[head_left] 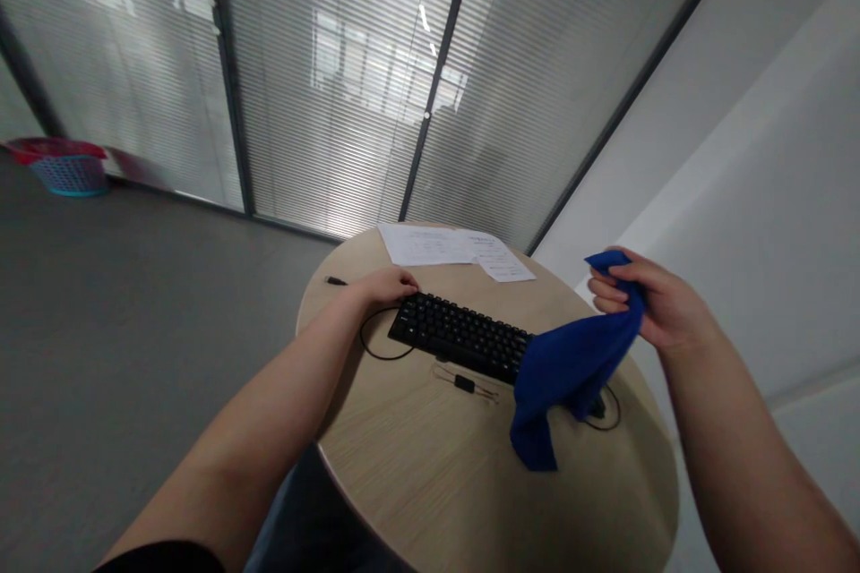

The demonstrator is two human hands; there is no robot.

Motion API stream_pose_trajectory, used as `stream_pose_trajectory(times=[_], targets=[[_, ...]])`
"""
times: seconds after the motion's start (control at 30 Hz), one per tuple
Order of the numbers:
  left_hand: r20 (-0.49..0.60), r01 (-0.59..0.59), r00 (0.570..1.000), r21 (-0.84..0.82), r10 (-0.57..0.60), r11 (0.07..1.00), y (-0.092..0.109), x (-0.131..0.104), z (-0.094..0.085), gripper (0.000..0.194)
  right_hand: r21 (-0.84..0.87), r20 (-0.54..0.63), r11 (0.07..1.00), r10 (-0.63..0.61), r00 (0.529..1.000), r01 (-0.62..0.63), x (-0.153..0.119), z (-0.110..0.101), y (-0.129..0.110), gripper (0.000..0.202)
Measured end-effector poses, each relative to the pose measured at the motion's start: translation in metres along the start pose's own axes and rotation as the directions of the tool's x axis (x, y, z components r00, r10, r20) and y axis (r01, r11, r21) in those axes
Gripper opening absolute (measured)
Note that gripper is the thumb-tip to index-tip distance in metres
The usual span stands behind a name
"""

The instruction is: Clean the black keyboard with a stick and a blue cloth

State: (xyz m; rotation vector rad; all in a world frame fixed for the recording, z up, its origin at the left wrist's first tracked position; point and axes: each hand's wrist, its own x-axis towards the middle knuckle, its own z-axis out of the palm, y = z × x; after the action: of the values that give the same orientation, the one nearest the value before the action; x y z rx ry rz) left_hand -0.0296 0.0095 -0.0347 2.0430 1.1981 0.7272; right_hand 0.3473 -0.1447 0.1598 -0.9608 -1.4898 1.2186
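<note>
A black keyboard (463, 333) lies slantwise on a round wooden table. My left hand (388, 284) is at its far left corner, fingers curled and closed against the edge. In my right hand (662, 300), raised above the table's right side, is a blue cloth (568, 363), gripped by one end. The cloth hangs down across the keyboard's right end and hides it, with its lower tip near the tabletop. A black cable (376, 356) loops out beside the keyboard's left end, and a USB plug (335, 281) lies beyond my left wrist.
White printed sheets (436, 245) lie at the far edge of the round table (417, 448). A cable tied with a black band (464, 384) sits in front of the keyboard. Glass partitions with blinds stand behind. A blue and red basket (71, 172) is on the floor, far left.
</note>
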Motion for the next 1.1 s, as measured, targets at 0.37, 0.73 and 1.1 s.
stream_pose_trajectory(times=[0.37,0.73,1.1], targets=[[0.010,0.015,1.000,0.040,-0.016,0.999,0.000,0.001,-0.001,0.028,-0.467,-0.193,0.879,-0.209,0.959,0.098,0.038,0.015,0.059,0.028],[0.059,0.025,0.998,0.111,-0.032,0.994,-0.004,0.000,-0.001,0.038,-0.878,0.085,0.452,-0.174,0.981,0.157,0.077,0.071,0.207,0.019],[0.015,0.058,0.998,0.127,-0.061,0.990,0.000,-0.004,0.000,0.040,-0.932,0.244,0.238,-0.147,0.959,0.274,0.060,0.079,0.203,0.028]])
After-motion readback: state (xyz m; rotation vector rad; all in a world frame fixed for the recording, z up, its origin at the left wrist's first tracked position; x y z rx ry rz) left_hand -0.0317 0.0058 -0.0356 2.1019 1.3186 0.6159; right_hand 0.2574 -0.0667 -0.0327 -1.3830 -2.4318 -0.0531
